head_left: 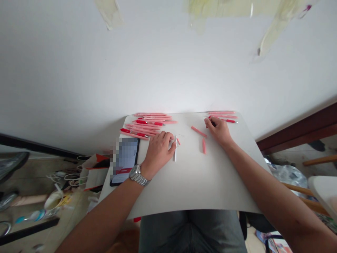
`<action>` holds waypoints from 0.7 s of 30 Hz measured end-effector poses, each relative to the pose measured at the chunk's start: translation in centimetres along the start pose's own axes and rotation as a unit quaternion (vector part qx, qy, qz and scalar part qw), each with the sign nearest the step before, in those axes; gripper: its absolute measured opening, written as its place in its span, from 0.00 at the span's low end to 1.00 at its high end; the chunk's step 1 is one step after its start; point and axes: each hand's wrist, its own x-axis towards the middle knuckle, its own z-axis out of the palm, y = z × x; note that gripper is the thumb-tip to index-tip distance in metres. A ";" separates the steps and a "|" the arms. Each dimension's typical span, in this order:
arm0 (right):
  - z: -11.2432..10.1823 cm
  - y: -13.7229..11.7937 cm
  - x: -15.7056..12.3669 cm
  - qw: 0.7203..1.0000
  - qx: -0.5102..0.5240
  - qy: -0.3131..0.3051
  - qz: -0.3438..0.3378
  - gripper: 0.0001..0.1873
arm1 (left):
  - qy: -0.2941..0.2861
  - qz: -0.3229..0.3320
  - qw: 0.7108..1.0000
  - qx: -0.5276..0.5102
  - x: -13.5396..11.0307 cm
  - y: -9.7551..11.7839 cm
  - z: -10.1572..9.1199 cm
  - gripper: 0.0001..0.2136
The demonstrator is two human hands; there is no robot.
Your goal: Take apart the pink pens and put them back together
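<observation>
My left hand [161,144] is closed in a pinch, thumb and forefinger at a thin white pen tube [175,154] that points down toward me. Beside the fingertips lies a small red piece [178,141]. My right hand [219,129] rests farther right with fingers curled; what they hold, if anything, is hidden. Behind it lies a red pen [231,121], partly covered by the hand. Between the hands are two separate pink pen barrels, one slanted [198,131] and one pointing toward me [204,146].
A pile of pink and red pens [147,123] covers the table's back left, with more pink pens [222,113] at the back right. A phone [125,160] lies at the left edge of the white table [200,189]. A white wall [168,70] rises behind.
</observation>
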 end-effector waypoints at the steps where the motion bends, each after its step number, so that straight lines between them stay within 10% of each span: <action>1: 0.0 0.0 0.0 1.000 -0.002 0.000 0.000 0.23 | 0.003 0.004 1.000 -0.006 0.0 0.0 0.0 0.03; 21: 0.2 -0.1 -0.1 1.000 0.000 -0.013 -0.003 0.23 | 0.018 0.020 0.999 -0.035 0.1 0.7 0.6 0.11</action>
